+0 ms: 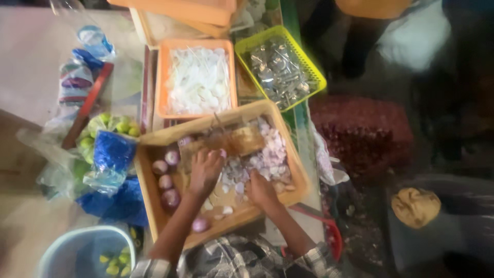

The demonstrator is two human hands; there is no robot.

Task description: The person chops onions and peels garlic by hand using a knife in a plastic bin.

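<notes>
Left grip [205, 170] and right grip [261, 189], closure unclear, on chopped onion [267, 154] inside tan tray [149, 175].

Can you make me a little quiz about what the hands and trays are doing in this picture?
1. True or false: both hands are inside the big wooden tray.
2. What lies in a row along the tray's left side? A) whole peeled onions B) bananas C) eggs
3. What colour is the basket holding the shiny metal pieces?

Key
1. True: the left hand rests on the chopped onion pieces, and the right hand is beside it.
2. A: the whole onions are purple and round.
3. Yellow-green.
</notes>
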